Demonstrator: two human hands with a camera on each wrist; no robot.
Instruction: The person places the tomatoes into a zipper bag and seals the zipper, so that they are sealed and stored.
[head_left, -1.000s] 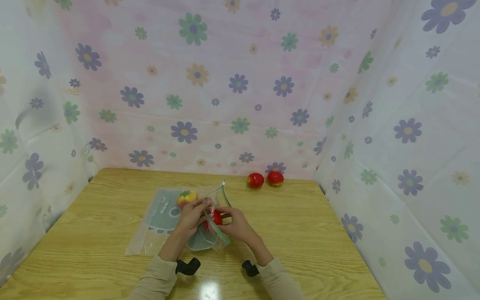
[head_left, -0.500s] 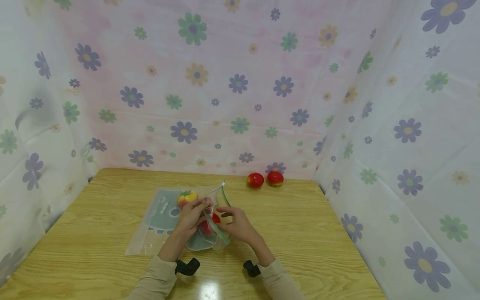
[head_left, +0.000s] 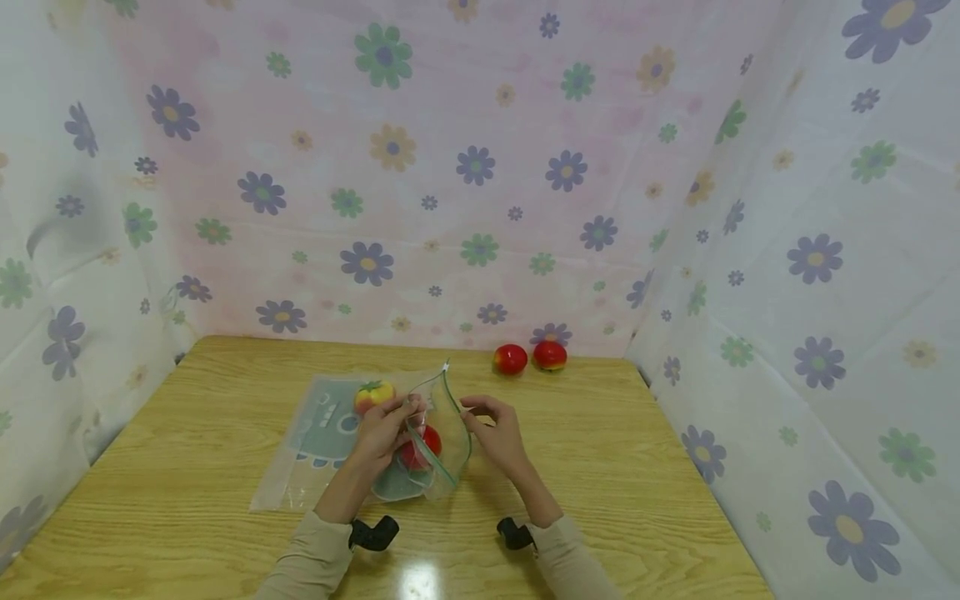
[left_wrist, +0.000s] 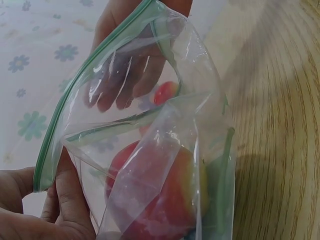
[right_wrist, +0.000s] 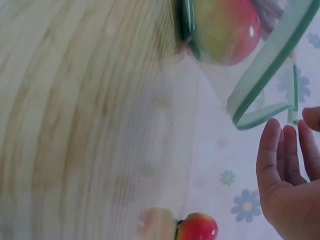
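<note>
A clear zip bag (head_left: 450,400) with a green zip edge stands with its mouth open between my hands. Inside it sits a red-and-yellow fruit (head_left: 426,446), seen large through the plastic in the left wrist view. My left hand (head_left: 382,429) pinches the near lip of the mouth; the left wrist view shows its fingers (left_wrist: 70,195) at the zip edge. On the opposite side, my right hand (head_left: 501,429) has its fingertips right at the green rim. In the right wrist view its fingers (right_wrist: 280,160) are extended, thumb apart, beside the zip edge.
A yellow-and-red fruit with green leaves (head_left: 373,395) lies beyond my left hand. Beneath is a flat clear bag with a blue-grey printed picture (head_left: 318,425). Two red fruits, one left (head_left: 511,359) and one right (head_left: 551,355), rest near the back edge of the wooden table (head_left: 600,483).
My right hand has withdrawn from the bag's mouth, moving right and away from the fruit. The fruit sits lower inside, and the mouth has spread wider. My left hand stays in place.
</note>
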